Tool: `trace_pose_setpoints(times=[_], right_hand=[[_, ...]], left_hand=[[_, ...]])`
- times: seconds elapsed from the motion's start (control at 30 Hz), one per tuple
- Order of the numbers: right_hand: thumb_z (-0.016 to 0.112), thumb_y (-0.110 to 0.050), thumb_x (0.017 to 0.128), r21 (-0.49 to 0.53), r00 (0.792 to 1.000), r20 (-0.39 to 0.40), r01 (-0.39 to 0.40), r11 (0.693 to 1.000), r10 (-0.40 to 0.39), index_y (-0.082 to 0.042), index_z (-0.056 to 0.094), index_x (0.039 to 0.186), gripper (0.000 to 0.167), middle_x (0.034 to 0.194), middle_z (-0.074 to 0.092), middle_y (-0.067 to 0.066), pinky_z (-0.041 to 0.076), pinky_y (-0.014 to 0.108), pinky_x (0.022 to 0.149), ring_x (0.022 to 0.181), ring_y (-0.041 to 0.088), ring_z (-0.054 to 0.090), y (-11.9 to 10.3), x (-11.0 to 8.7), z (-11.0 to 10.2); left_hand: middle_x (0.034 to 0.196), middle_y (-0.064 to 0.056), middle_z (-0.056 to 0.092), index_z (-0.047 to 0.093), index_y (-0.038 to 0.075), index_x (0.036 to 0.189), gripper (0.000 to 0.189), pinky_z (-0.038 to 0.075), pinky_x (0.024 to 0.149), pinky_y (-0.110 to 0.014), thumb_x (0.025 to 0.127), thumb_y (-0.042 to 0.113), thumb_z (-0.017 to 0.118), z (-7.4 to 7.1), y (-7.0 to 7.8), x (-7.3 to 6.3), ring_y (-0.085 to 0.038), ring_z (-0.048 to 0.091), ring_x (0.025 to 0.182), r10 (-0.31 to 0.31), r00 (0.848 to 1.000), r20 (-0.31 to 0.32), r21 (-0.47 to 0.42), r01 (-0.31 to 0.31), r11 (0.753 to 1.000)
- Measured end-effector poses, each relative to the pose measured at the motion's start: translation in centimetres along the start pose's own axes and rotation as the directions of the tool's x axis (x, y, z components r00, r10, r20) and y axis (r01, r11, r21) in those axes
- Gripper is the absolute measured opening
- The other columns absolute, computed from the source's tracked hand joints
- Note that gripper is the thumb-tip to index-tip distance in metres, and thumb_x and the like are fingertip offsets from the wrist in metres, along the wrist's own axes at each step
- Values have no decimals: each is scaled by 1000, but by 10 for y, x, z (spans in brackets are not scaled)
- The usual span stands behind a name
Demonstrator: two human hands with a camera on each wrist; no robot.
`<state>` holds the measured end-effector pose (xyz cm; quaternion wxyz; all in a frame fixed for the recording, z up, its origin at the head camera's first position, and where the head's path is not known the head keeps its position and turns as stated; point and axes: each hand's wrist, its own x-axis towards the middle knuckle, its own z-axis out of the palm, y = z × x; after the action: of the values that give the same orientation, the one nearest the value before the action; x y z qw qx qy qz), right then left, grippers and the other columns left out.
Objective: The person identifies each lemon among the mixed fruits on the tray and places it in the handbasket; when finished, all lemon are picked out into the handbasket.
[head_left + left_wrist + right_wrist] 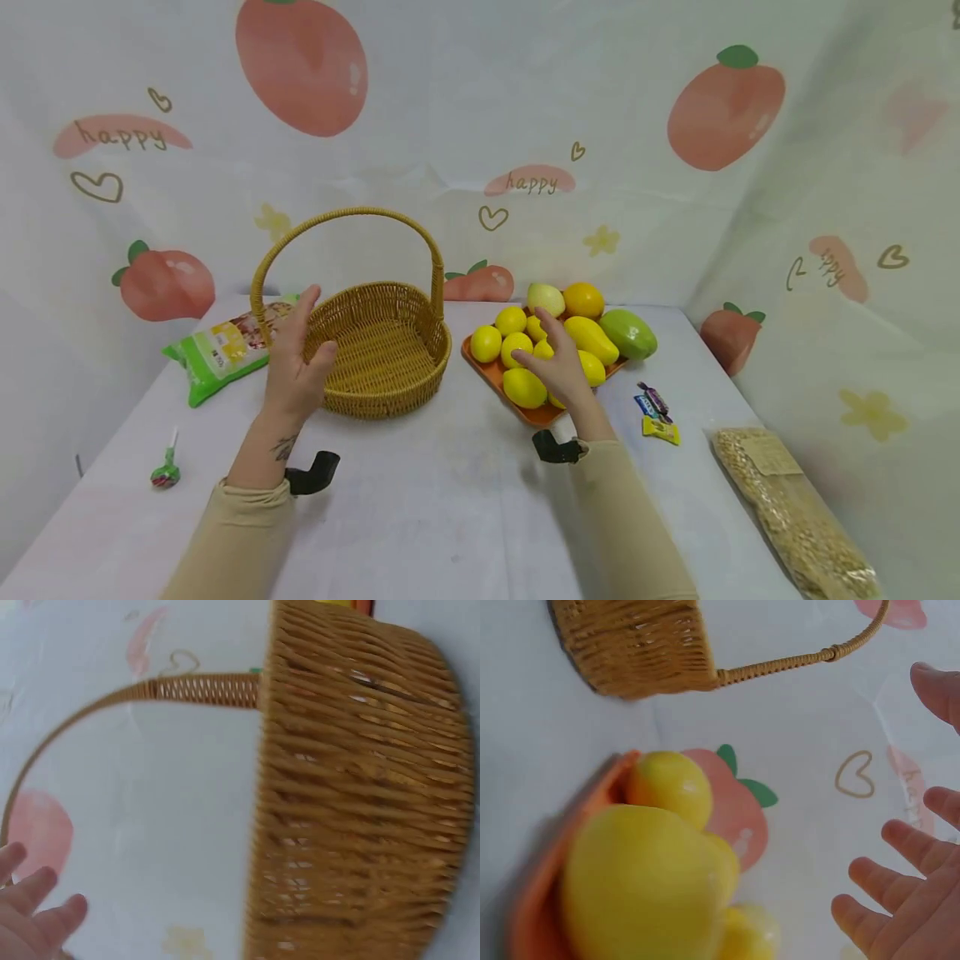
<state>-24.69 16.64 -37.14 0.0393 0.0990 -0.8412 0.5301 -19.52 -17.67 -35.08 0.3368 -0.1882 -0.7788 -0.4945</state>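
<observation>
A wicker basket (386,400) with a tall arched handle stands left of the middle; its inside shows bare weave. In front of its left side my left hand (294,375) is raised with fingers spread, overlapping the rim in the head view. The left wrist view has the basket's woven wall (360,795) close by and the fingertips at lower left. My right hand (558,362) hovers over an orange tray (491,375) piled with lemons (524,388), mangoes and other fruit. Its fingers are apart and hold nothing. In the right wrist view a large yellow fruit (641,885) is nearest.
A green snack bag (217,354) lies behind the basket's left side, and a lollipop (167,471) at front left. Small wrapped candies (660,429) are right of the tray. A long clear bag of grains (795,512) lies along the right edge. Printed cloth hangs behind.
</observation>
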Motion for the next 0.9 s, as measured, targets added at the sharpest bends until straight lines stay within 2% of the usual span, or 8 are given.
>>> trace_pose_setpoints(times=[0.07, 0.13, 0.3, 0.37, 0.47, 0.57, 0.73, 0.9], right_hand=[[69, -26, 84, 30, 1000, -21, -8, 1000, 9, -18, 29, 145, 73, 149, 31, 5, 21, 51, 113, 137, 26, 26, 8, -5, 6], [69, -24, 84, 43, 999, -41, -26, 999, 28, -17, 31, 144, 71, 148, 33, 6, 23, 48, 113, 136, 26, 28, 16, -9, 12], [69, -17, 84, 96, 997, -44, -55, 994, 59, -13, 35, 142, 68, 146, 36, 6, 26, 45, 113, 135, 25, 31, 32, -14, 24], [70, -16, 83, 104, 997, -35, -60, 993, 64, -12, 36, 141, 67, 146, 37, 7, 27, 44, 112, 135, 25, 32, 36, -15, 27], [71, -15, 82, 96, 996, -34, -79, 992, 83, -11, 37, 140, 67, 145, 38, 7, 27, 45, 112, 134, 26, 33, 39, -17, 31], [72, -17, 80, 67, 992, -50, -112, 991, 116, -13, 40, 138, 66, 141, 42, 6, 29, 46, 111, 130, 26, 36, 39, -18, 35], [74, -20, 78, -5, 981, -74, -182, 983, 181, -17, 47, 133, 61, 134, 46, 5, 30, 48, 110, 123, 25, 39, 37, -16, 42], [76, -16, 75, -87, 974, -102, -209, 974, 200, -13, 51, 128, 58, 132, 48, 7, 31, 48, 109, 122, 26, 40, 37, -16, 44]], left_hand=[[142, -5, 42, 38, 0, 139, 54, 31, 108, -25, 92, 25, 46, -4, -5, -10, -13, 36, 131, 17, 990, -138, -69, -27, 997], [135, 0, 49, 42, -6, 133, 49, 35, 101, -17, 89, 13, 42, -6, -12, -17, -9, 43, 124, 13, 961, -278, -116, -47, 992], [117, 2, 58, 56, -9, 119, 43, 44, 89, -19, 83, 8, 40, -11, -32, -26, -16, 51, 108, -19, 832, -555, -126, -62, 990], [116, -1, 58, 59, -3, 119, 43, 43, 89, -19, 83, 10, 39, -15, -39, -28, -16, 49, 107, -65, 806, -588, -117, -6, 993], [125, -4, 53, 54, 6, 128, 45, 35, 97, -22, 87, 12, 36, -22, -48, -31, -12, 44, 114, -199, 826, -527, -129, 153, 980], [138, -8, 43, 43, 11, 139, 47, 26, 107, -25, 93, 17, 34, -26, -56, -34, -11, 37, 123, -389, 831, -398, -212, 329, 920], [146, -9, 31, 30, 15, 145, 49, 27, 111, -25, 99, 26, 37, -27, -65, -35, -14, 31, 131, -594, 770, -232, -387, 488, 783], [148, -9, 29, 27, 17, 147, 53, 32, 107, -19, 98, 29, 43, -23, -74, -33, -14, 31, 132, -654, 738, -165, -441, 538, 718]])
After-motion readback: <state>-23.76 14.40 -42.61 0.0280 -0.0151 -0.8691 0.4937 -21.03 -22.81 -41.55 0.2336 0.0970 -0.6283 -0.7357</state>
